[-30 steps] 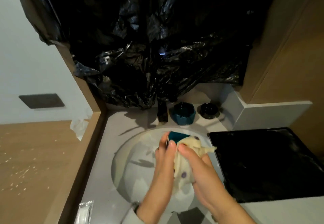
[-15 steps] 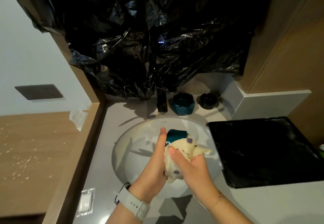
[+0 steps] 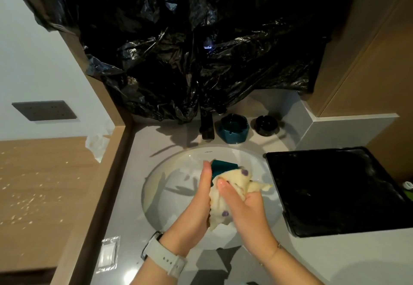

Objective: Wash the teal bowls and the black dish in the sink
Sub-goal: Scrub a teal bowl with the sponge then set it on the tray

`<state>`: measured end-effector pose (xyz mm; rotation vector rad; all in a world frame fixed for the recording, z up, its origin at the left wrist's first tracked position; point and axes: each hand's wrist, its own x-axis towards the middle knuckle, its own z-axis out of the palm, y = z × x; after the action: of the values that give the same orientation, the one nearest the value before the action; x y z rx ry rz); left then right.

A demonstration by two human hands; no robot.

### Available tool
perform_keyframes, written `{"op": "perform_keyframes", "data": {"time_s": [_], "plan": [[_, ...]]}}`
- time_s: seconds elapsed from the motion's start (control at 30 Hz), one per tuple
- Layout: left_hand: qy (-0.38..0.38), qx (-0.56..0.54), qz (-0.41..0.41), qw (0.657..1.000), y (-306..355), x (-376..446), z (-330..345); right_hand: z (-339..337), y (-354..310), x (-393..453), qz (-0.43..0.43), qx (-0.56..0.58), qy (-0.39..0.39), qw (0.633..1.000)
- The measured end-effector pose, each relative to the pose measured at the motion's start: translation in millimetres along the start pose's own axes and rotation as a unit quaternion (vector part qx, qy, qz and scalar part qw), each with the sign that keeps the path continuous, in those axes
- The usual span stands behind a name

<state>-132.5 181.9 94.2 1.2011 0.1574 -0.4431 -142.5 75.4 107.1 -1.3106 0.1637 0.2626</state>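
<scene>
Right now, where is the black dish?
Head view: the black dish sits on the counter behind the sink, right of the second teal bowl, untouched by either hand.

Dim, hard shadows, seemingly soft, wide-angle bowing

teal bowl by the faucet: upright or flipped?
Upright. The faceted teal bowl sits on the grey counter beside the black faucet, dark opening facing up.

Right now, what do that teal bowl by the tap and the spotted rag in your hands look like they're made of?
The teal bowl looks like glazed ceramic: thick faceted walls with a soft sheen, though coloured glass is possible. The rag looks like thin, soft woven cloth, cream with purple dots; it crumples and folds limply in the hands.
</scene>
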Motion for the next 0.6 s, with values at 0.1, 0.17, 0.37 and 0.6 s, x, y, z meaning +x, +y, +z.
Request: {"op": "perform_keyframes", "data": {"time_s": [0.1,0.17,0.37,0.6], "plan": [[0.036,0.046,0.002,0.998,-3.8,11.8,-6.1,-1.7,1.1,1.6,-0.005,-0.014,-0.004,1.000],[0.089,0.071,0.051,0.992,-13.5,21.7,-9.4,-2.7,-4.2,5.3,0.013,0.003,-0.006,1.000],[0.066,0.231,0.157,0.958,-23.1,4.7,-7.3,-8.7,-14.8,21.1,0.096,0.052,-0.007,0.994],[0.048,-0.016,-0.011,0.999,12.6,1.9,-1.3,0.5,-1.6,7.4,0.019,-0.015,-0.024,0.999]]}}
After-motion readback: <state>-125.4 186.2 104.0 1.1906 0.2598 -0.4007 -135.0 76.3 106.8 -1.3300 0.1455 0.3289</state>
